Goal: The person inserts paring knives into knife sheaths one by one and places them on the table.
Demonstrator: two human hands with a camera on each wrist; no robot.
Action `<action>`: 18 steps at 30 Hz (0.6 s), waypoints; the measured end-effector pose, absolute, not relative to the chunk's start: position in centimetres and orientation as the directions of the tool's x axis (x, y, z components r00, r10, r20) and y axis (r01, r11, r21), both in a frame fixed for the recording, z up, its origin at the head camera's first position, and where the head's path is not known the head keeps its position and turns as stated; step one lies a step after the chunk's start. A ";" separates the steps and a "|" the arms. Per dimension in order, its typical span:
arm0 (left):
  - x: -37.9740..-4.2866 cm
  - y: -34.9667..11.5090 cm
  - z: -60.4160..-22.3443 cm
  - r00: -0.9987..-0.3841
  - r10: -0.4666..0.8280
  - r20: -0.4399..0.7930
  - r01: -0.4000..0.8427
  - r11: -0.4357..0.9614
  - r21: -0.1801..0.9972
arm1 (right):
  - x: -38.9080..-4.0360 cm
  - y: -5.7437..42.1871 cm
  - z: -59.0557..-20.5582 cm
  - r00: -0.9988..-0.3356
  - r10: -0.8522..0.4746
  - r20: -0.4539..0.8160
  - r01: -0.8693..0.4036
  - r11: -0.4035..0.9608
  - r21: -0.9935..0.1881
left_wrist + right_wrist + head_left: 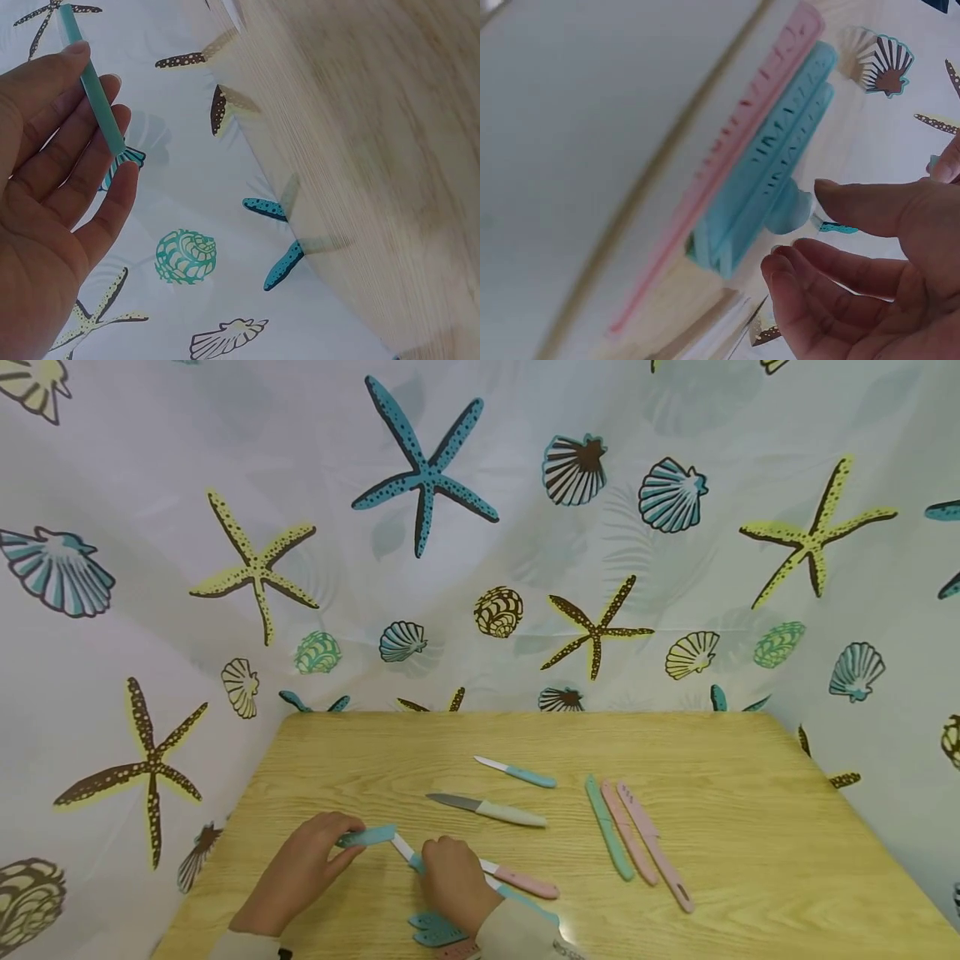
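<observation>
My left hand (313,858) pinches a blue knife sheath (369,836) between thumb and fingers at the left of the table. In the left wrist view that sheath (97,97) appears edge-on along the fingers. My right hand (454,878) grips a small knife (403,847) with a white blade and blue handle, the blade tip right at the sheath's mouth. Part of the handle hides under the fingers; its rounded end (789,210) shows in the right wrist view. Beside the right hand lie a pink-handled knife (528,883) and a blue-handled knife (528,903), partly covered by it.
Blue sheaths (435,930) and a pink sheath (459,949) lie by the right wrist. Farther back rest a blue-handled knife (528,776) and a cream-handled knife (512,813). Three sheathed knives, one green (609,828) and two pink (656,846), lie on the wooden table (780,860).
</observation>
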State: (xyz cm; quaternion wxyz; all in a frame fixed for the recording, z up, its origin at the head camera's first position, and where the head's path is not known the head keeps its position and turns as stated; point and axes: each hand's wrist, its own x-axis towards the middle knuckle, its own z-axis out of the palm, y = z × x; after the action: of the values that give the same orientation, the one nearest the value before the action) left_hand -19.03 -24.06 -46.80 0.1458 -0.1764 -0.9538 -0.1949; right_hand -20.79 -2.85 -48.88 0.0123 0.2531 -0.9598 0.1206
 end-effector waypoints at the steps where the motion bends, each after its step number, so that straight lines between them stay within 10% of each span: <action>1: -19.0 -24.1 -46.8 -0.896 0.279 0.346 0.392 0.862 0.321 | -20.8 -2.9 -49.0 -0.872 -0.483 0.078 -0.487 0.846 -0.218; 18: -19.2 -24.0 -46.9 -0.886 0.298 0.354 0.416 0.849 0.325 | -21.6 -3.1 -50.0 -0.853 -0.519 0.058 -0.521 0.836 -0.174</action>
State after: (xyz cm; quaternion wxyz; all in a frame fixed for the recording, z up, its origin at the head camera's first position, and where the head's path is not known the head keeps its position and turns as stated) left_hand -19.20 -23.95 -46.91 0.1469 -0.1878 -0.9503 -0.2001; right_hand -21.59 -3.12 -49.96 0.0043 0.2714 -0.9580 0.0922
